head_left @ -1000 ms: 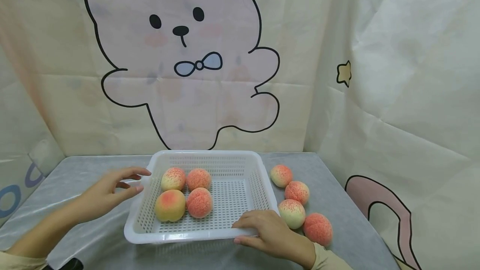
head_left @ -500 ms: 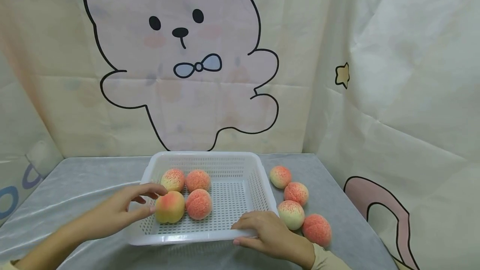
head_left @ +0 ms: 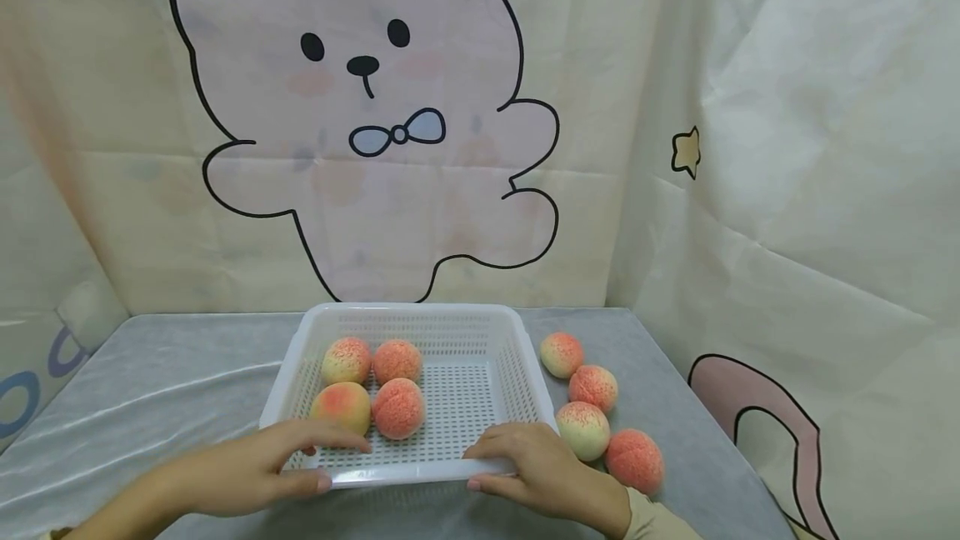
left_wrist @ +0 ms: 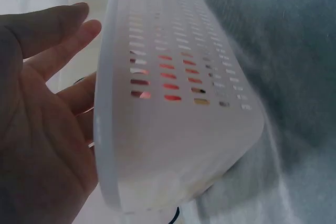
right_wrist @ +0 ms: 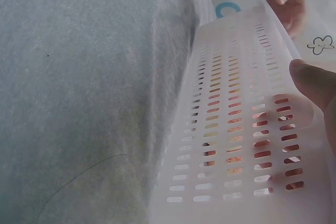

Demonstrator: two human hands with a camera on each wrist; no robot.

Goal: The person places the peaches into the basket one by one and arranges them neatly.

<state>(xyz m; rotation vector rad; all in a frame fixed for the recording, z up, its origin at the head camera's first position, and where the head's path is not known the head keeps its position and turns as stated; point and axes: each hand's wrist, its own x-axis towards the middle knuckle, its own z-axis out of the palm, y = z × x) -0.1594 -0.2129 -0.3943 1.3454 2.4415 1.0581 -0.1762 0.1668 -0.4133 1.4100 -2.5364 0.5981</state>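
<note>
Grey table (head_left: 172, 373) before a cartoon-bear curtain (head_left: 360, 148). White basket (head_left: 420, 319) mid-table, holding four peaches (head_left: 371, 394); four more (head_left: 596, 415) just right. Left hand (head_left: 258, 465) and right hand (head_left: 528, 465) gripping its near rim, fingers apparently curled over. Bare cloth left.

Four loose peaches (head_left: 596, 411) (right side), grey table cover (head_left: 165, 373), bear-print curtain (head_left: 360, 148)

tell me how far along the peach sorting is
Four peaches already lie in the white basket. Both the left hand and the right hand grip its near rim. Four more peaches sit on the table right of the basket, outside it.
</note>
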